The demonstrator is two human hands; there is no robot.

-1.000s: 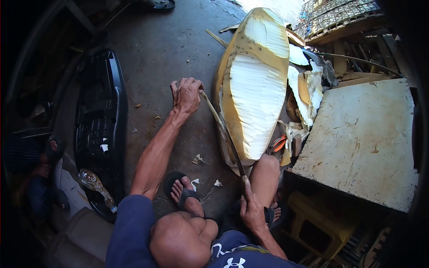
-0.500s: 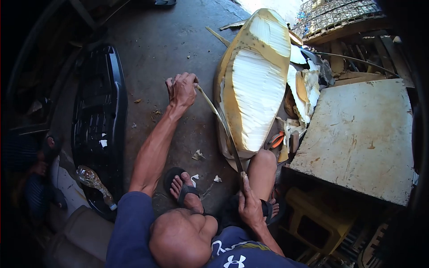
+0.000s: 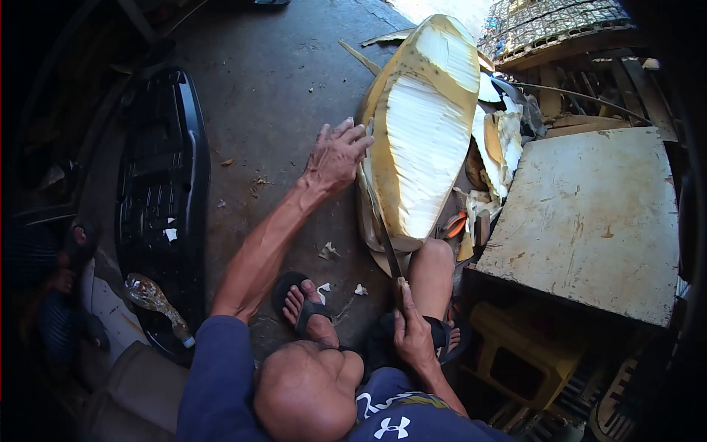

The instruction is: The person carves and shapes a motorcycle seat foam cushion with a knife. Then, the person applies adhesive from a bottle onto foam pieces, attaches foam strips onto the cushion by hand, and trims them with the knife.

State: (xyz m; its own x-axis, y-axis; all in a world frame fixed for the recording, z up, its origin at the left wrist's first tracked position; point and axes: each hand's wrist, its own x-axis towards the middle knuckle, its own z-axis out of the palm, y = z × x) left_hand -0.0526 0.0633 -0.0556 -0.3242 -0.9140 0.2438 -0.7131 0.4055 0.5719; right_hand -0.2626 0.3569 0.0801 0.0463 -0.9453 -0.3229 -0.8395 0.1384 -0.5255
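A long foam block [image 3: 423,147], yellowish with white cut faces, stands in front of my right knee. My right hand [image 3: 414,331] is closed round the handle end of a long dark blade [image 3: 386,239], which points up along the block's left lower side. My left hand [image 3: 340,156] is at the block's left edge, fingers bent, near a thin pale strip that runs down beside the blade. Whether its fingers grip that strip is hard to tell.
A black seat-shaped base [image 3: 163,184] lies on the left, with a bottle [image 3: 156,298] on it. Foam scraps [image 3: 497,147] and orange-handled pliers [image 3: 454,223] lie right of the block, beside a worn board [image 3: 589,221]. At far left, part of another person [image 3: 62,317] shows.
My left hand has moved right, from over the floor to the block's left edge, and its fingers have spread somewhat. The pale strip now lies closer to the block. My right hand still holds the blade.
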